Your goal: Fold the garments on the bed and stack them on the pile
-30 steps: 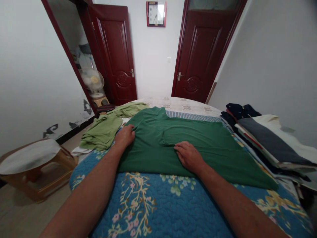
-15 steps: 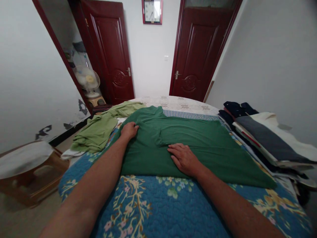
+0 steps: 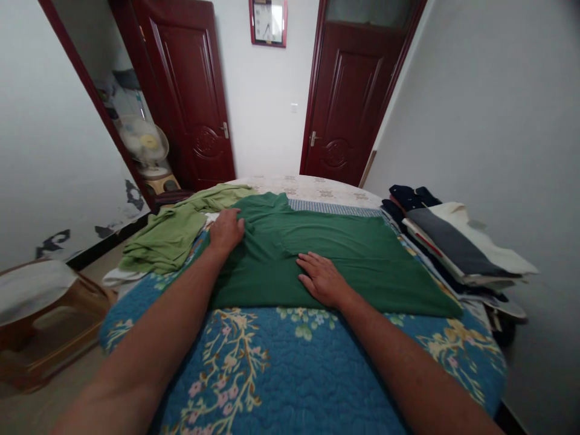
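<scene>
Head view puts my left hand (image 3: 226,231) at the far left edge of the dark green soft knit garment (image 3: 344,260), fingers curled and pinching a bunch of the cloth there, which reads as a grip meant to keep that edge from sliding. My right hand (image 3: 321,279) lies open and flat, palm down, on the near middle of the same garment, holding nothing, just pressing the cloth smooth against the bed. The garment is spread wide across the blue quilted bedspread with a floral print (image 3: 281,368), matte and limp, creased near my right hand. Just left of it lies a crumpled light green cloth (image 3: 170,238). To the right sits a stack of folded clothes in dark, grey and cream (image 3: 453,248), edges squared.
</scene>
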Action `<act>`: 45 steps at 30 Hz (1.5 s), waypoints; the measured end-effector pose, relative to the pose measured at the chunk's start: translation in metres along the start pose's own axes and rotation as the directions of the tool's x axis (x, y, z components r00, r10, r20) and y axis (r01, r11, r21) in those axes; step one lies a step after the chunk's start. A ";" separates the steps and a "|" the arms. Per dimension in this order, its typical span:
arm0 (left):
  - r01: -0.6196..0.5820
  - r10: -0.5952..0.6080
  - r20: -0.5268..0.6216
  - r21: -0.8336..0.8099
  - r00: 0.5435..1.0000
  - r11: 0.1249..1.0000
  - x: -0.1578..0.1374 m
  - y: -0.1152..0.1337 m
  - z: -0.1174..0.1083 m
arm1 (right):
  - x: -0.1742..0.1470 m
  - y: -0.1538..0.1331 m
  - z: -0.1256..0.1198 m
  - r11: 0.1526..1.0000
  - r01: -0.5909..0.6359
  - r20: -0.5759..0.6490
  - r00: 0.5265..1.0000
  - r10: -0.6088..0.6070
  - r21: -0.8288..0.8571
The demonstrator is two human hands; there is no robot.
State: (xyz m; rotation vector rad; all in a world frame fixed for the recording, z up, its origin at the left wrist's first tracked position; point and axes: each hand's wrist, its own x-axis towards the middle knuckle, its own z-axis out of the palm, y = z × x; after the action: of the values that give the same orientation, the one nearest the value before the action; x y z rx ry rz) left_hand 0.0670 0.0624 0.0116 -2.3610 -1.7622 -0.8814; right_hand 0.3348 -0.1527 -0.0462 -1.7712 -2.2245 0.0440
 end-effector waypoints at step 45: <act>-0.268 0.178 0.427 0.161 0.886 0.950 -0.143 0.014 -0.003 | -0.092 0.072 -0.039 0.903 -0.426 -0.003 0.904 0.427 -0.061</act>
State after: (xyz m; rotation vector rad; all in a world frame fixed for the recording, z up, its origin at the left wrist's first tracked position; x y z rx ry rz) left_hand 0.0524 -0.0666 -0.0502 -2.6616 -1.5489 -0.1560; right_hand 0.4312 -0.2292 -0.0427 -2.2644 -1.8161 0.0797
